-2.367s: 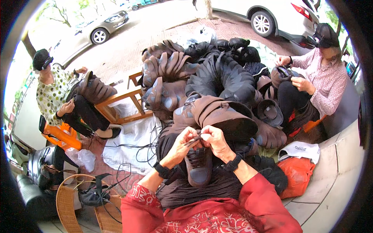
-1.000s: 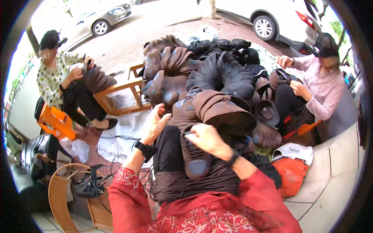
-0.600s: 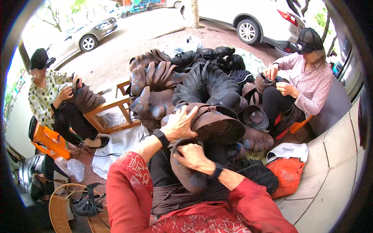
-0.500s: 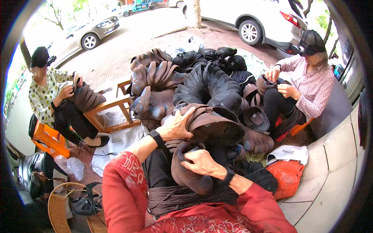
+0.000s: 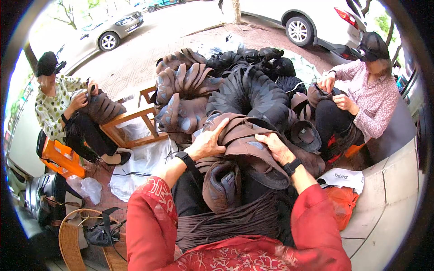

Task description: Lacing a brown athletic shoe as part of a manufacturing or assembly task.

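Note:
In front of me is a stack of nested brown shoe uppers (image 5: pixel 246 142), the wide opening of the nearest one facing me. My left hand (image 5: pixel 209 143) grips its left side, with a finger stretched along the top and the other fingers partly hidden. On its right side my right hand (image 5: pixel 276 149) is closed, thumb on top near a grey-blue patch. Below, a single brown shoe upper (image 5: pixel 212 189) with a blue-grey lining rests on my lap, touched by neither hand. A thick bundle of dark brown laces (image 5: pixel 226 226) lies across my lap.
Heaps of black shoe uppers (image 5: pixel 246 90) and brown uppers (image 5: pixel 181 110) lie ahead. A wooden frame (image 5: pixel 131 140) stands at left. Two people sit either side, each handling uppers. An orange bag (image 5: pixel 341 203) lies right, a wicker chair (image 5: pixel 70 239) lower left.
My right hand has left the single upper on my lap and moved up and right onto the stack. That upper now sits upright, its opening showing. My left hand stays on the stack.

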The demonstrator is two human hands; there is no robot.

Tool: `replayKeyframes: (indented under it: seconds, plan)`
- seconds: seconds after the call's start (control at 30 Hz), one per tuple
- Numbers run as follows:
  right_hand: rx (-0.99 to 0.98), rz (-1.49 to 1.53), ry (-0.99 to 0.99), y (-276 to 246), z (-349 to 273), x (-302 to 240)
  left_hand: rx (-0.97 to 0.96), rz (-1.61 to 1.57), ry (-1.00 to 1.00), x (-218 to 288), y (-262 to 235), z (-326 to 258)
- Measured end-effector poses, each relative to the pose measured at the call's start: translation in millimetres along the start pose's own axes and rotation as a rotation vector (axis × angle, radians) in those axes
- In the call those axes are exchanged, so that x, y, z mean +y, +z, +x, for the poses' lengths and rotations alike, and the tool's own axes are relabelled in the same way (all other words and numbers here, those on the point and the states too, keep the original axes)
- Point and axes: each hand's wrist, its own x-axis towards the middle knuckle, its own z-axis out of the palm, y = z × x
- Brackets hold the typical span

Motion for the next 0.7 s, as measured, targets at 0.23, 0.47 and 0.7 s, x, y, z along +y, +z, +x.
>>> replayKeyframes:
  seconds: [0.23, 0.47, 0.7]
  plan:
    - [0.496, -1.404, -0.678, 60.0, -96.7, -36.5, -0.028, 0.093, -0.092, 4.1, -3.0, -14.2]
    - [-0.079, -0.815, -0.004, 69.1, -80.8, 20.1, -0.088, -0.304, -0.069, 7.7, -6.4, -24.8]
    - [0.124, -0.438, 0.089, 6.0, -3.6, 12.0, -0.225, -0.047, -0.333, 5.2, 30.7, -80.4]
